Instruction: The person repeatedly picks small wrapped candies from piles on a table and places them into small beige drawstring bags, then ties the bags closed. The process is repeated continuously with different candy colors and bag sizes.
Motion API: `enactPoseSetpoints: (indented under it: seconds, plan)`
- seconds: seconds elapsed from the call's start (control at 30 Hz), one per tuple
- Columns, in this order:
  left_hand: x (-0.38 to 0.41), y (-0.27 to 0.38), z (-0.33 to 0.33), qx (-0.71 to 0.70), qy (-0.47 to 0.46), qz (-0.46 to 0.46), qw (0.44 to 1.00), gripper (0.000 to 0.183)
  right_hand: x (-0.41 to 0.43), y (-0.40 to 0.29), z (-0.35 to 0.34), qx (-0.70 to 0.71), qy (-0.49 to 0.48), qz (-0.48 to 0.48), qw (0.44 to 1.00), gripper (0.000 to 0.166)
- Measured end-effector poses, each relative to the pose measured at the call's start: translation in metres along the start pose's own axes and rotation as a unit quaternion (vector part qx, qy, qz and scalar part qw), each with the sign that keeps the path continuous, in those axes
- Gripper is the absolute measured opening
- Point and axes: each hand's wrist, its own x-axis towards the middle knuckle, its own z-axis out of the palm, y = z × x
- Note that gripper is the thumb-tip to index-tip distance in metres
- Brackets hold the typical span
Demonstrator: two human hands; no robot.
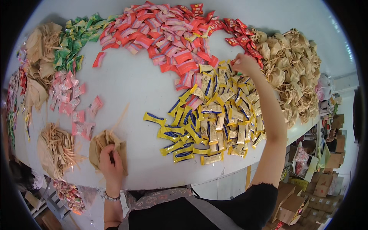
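Note:
My left hand (110,165), with a bracelet on the wrist, grips the mouth of a tan drawstring pouch (95,151) at the table's near edge. One pale drawstring sticks up from the pouch, and its inside is hidden. My right hand (245,64) reaches far out, over the border between the yellow-ended wrapped bars (214,132) and the red snack packets (244,40). Its fingertips are drawn together; whether anything is between them is too small to tell. Pink-and-red sachets (161,31) lie heaped left of that hand.
Filled tan pouches (290,69) crowd the right side, beside my right forearm. Flat pouches (56,152) are stacked left of my left hand. Pink sweets (66,89), green packets (70,46) and more tan pouches (43,49) lie farther left. Cardboard boxes (290,204) stand on the floor at right.

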Motion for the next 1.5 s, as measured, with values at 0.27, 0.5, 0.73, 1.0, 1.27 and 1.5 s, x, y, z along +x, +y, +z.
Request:
enactPoseSetpoints:
  seconds: [0.27,0.5,0.73,1.0,1.27,1.5]
  plan:
    - [0.011,-0.005,-0.025,0.035,0.004,0.006,0.999,0.011,0.007,-0.017,0.006,-0.001,0.186,0.035,0.982,0.042]
    - [0.013,0.038,-0.032,0.005,0.090,0.094,0.992,0.012,-0.227,-0.230,-0.036,0.382,-0.069,-0.336,0.858,0.040]
    - [-0.025,0.055,-0.004,-0.029,0.110,0.114,0.987,0.012,-0.247,-0.311,0.043,0.673,-0.448,0.017,0.589,0.032]
    - [-0.028,0.059,-0.007,-0.217,0.110,0.010,0.970,0.037,-0.228,-0.339,0.016,0.011,-0.231,-0.470,0.852,0.030]
    - [0.026,0.052,-0.054,0.065,-0.082,0.021,0.994,0.032,-0.213,-0.356,-0.067,-0.088,-0.390,-0.415,0.817,0.043]
    - [0.047,0.047,-0.036,0.045,0.104,0.304,0.946,0.015,-0.200,-0.344,-0.030,-0.068,-0.237,-0.452,0.857,0.033]
